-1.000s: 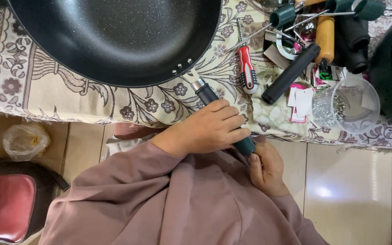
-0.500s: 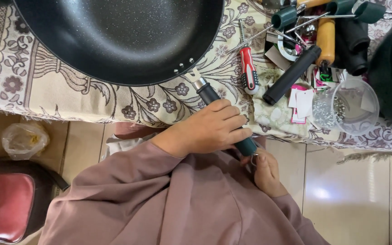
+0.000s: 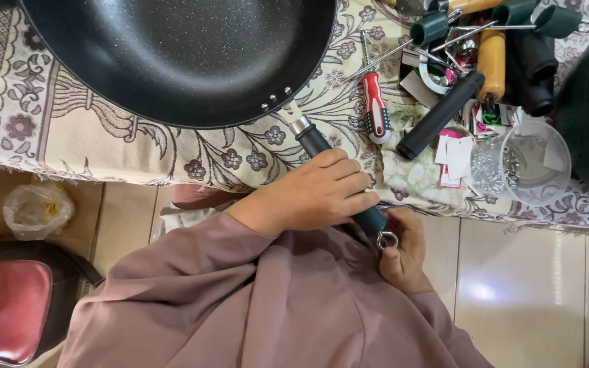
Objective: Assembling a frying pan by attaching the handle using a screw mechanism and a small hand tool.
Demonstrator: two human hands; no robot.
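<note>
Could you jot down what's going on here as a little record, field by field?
Left hand: left hand wraps around the dark pan handle
Right hand: right hand pinches the metal ring at the handle's end
Pan: black pan rests on the patterned cloth
Nearby: red screwdriver, loose black handle, clear cup holding small metal parts
Floor: red bag, plastic bag

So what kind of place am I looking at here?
Probably a small home or workshop bench for fitting cookware handles. A dark wok lies on a floral cloth, beside loose handles, a red screwdriver and a clear tub of small metal parts, above a tiled floor.
</note>
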